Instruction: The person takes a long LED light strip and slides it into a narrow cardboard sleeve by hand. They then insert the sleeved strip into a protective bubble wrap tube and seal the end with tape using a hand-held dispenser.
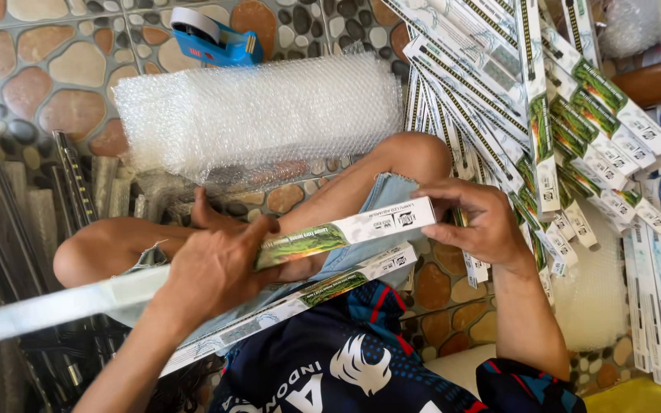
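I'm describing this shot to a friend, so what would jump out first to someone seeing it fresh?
First, the long narrow box held across the person's lap, with the left hand wrapped around its middle and the right hand at its end. Next, the big heap of similar boxes fanned out at upper right. Then the roll of bubble wrap on the pebble-patterned floor, with a blue tape dispenser just beyond it.

A box (346, 233) spans both hands above the lap, another box (292, 302) under it; bubble wrap (258, 115) lies beyond the knees, a box pile (545, 130) to the right.
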